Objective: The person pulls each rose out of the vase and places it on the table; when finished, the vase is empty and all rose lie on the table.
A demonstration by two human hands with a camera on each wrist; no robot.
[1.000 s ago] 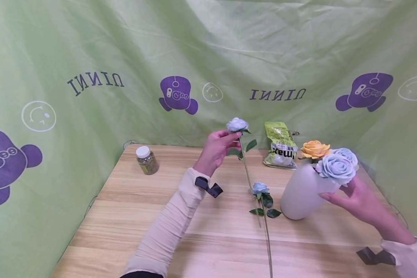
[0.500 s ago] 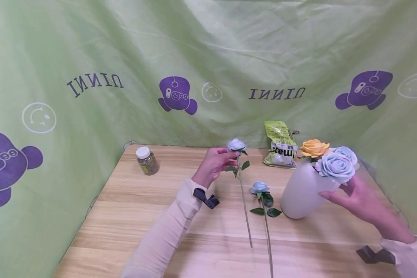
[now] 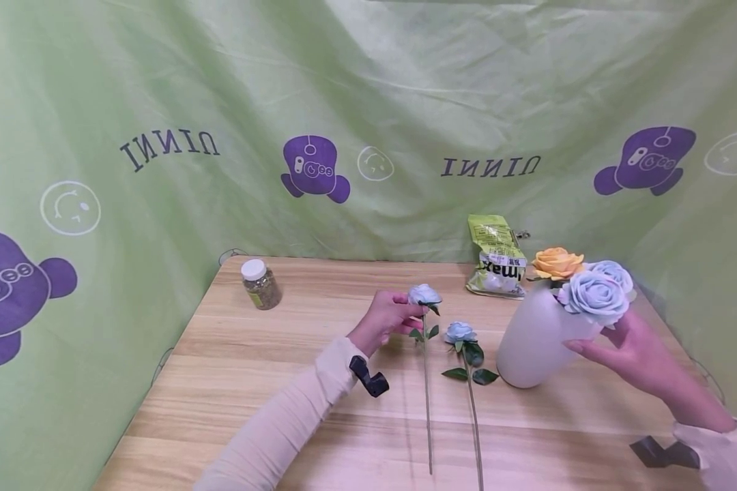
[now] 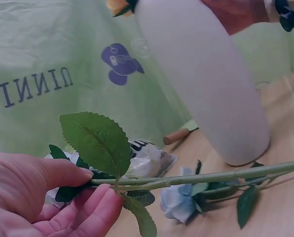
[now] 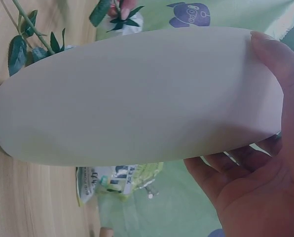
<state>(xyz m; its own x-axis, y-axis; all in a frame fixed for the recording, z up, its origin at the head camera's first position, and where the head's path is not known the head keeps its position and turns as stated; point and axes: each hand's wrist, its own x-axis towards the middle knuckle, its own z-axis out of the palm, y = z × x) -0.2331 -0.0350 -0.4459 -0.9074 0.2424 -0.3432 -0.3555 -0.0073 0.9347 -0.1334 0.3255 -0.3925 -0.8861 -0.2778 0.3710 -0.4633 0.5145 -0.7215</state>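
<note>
Green cloth point(image 3: 233, 82), printed with purple figures, winking faces and mirrored lettering, hangs behind and to both sides of a wood-grained bench point(image 3: 221, 382). Toward the far left of the bench stands a jar point(image 3: 261, 286) with a white cap and dark contents; at the back, right of the middle, is a green-and-white bag point(image 3: 496, 262). From the left wrist, a wooden handle point(image 4: 176, 137) shows beyond the vase point(image 3: 531, 344). Pale sleeves point(image 3: 295, 412) cover both arms, each with a black mount point(image 3: 369, 376) near the wrist. The left hand point(image 3: 388, 320) pinches the held rose point(image 3: 424, 294), a pale blue one, by the stem just under the bloom, thumb against fingers, leaves spreading beside the fingertips. Its long stem runs toward the near edge; whether the lower end touches the bench, I cannot tell. Just right of it, the loose rose point(image 3: 460, 332), also blue, lies on the bench with its stem pointing nearer. Further right is the vase, white and smooth, leaning rightward as seen from the head. An orange rose point(image 3: 557, 263) and two blue roses point(image 3: 594, 296) crowd its mouth. The right hand point(image 3: 635, 354) grips the vase near the top, thumb on one side and fingers on the other.
</note>
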